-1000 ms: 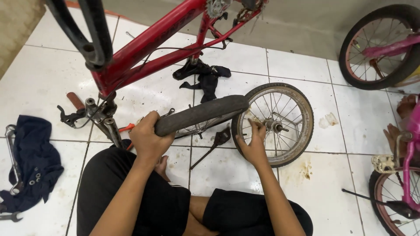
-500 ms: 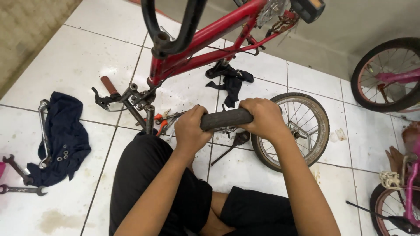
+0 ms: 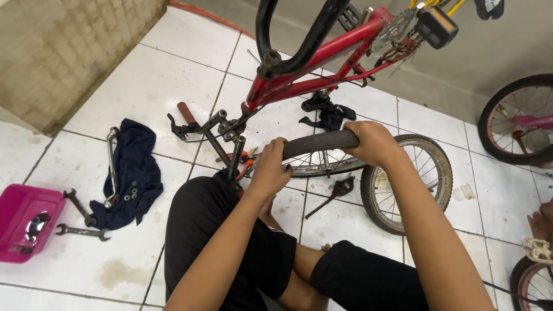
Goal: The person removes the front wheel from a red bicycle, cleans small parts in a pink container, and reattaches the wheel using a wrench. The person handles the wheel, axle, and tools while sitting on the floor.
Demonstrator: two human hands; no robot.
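Observation:
I sit on a white tiled floor with a small bicycle wheel [image 3: 322, 155] held up before me. My left hand [image 3: 269, 167] grips its black tyre at the near left. My right hand [image 3: 373, 141] is closed over the tyre on the right side. A second spoked wheel [image 3: 429, 190] with a dirty tyre lies flat on the tiles just beyond my right forearm. An upturned red bicycle frame [image 3: 322, 60] stands behind the wheels, its handlebar and stem [image 3: 219, 129] resting on the floor near my left hand.
A dark blue cloth [image 3: 133, 173] with a chrome bar lies at left. Beside it are two spanners [image 3: 80, 230] and a pink plastic box [image 3: 26, 224]. Another bicycle wheel [image 3: 512, 121] stands at far right. A black rag [image 3: 328, 115] and a crank arm [image 3: 334, 194] lie by the frame.
My view has swung right and tilted, so the cloth and pink box came into sight. Both hands keep hold of the tyre, which sits a little higher and closer to the frame.

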